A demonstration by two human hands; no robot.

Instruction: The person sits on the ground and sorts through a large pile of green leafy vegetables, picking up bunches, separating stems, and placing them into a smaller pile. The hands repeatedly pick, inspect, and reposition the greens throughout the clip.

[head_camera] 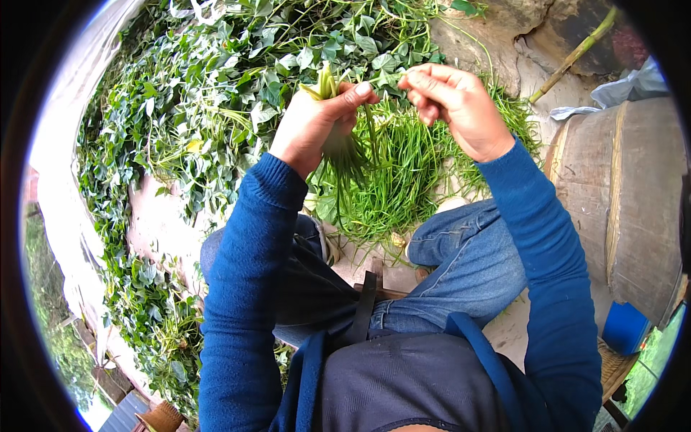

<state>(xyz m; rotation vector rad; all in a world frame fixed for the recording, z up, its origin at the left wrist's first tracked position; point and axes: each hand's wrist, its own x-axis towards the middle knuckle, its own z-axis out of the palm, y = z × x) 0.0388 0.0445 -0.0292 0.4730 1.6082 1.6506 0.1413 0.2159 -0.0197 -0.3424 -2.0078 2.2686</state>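
My left hand (326,116) is closed round a bunch of green stalks (327,81), their pale cut ends above the fist and thin green blades hanging below it. To its right, my right hand (453,105) is raised with thumb and forefinger pinched together at a thin green strand; whether that strand joins the vines behind is unclear. A heap of long grass-like greens (399,167) lies on the ground below both hands. Behind and to the left spreads a large pile of leafy green vines (216,97).
A large wooden barrel-like container (615,200) stands at the right, with a pale plastic sheet (637,86) by its top. A green-yellow stalk (575,56) leans on the rocks (486,38). A blue container (625,328) is at lower right, a woven basket (162,417) at lower left.
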